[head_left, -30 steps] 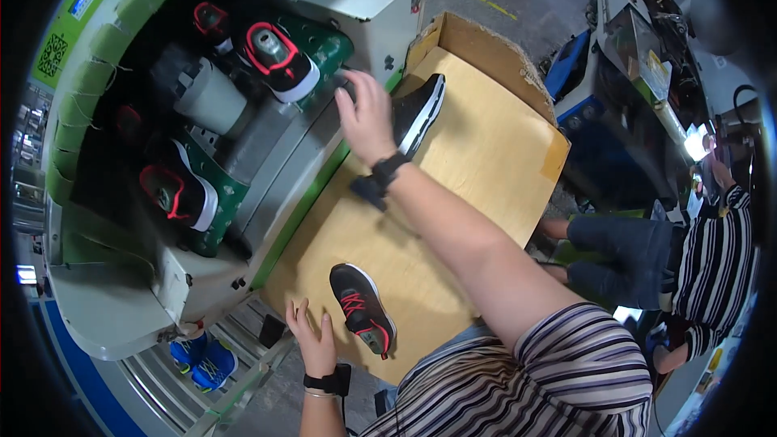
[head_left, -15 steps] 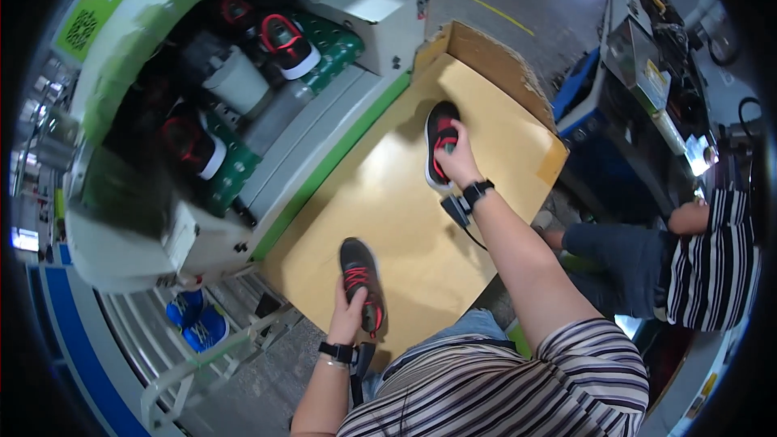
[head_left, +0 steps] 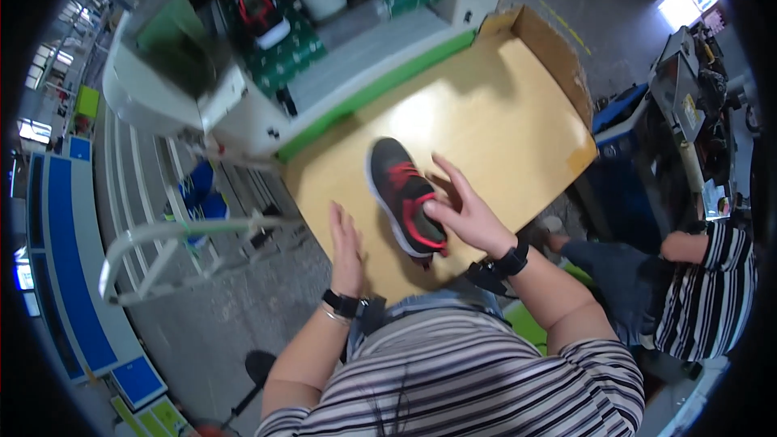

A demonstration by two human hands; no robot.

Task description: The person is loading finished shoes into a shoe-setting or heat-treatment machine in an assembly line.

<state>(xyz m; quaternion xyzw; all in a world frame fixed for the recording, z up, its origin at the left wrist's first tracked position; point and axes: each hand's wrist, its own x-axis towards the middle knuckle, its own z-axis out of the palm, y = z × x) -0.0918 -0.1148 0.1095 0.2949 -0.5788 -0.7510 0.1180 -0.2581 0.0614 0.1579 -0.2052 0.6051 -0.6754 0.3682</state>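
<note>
A black low-cut sports shoe with red laces, red trim and a white sole edge [head_left: 402,197] lay upright, opening upward, on the tan wooden table [head_left: 502,121]. It sat near the table's near edge, lengthwise slanting from the near edge toward the far-left side.

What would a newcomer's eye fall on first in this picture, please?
Most striking is the black sneaker with red laces and trim, lying on the tan cardboard-covered table, with the right hand touching its side. The left hand rests open and flat on the table's near edge, beside the shoe. Beyond the table, more sneakers sit on green mats along a conveyor line, and a person in a striped shirt is at the right.
</note>
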